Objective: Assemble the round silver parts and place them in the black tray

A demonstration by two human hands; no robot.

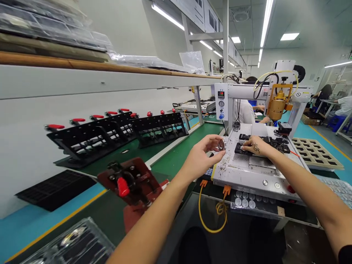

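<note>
Clamp racks: two black metal racks with red handles (pixel 90 134), left of the left fingers (pixel 211 138).
Clamp fixture: dark red, red-handled (pixel 141 170), lower left of the same fingers, nearer the camera.
Shelf: long white shelf with brown edge (pixel 137 83), above and left of them; clear plastic trays (pixel 55 31) stacked on top.
Tray: beige, rectangular, many-celled (pixel 324 167), right of the right fingers (pixel 245 147).
Co-worker: person in white top (pixel 245 112), beyond both hands' fingers.
</note>
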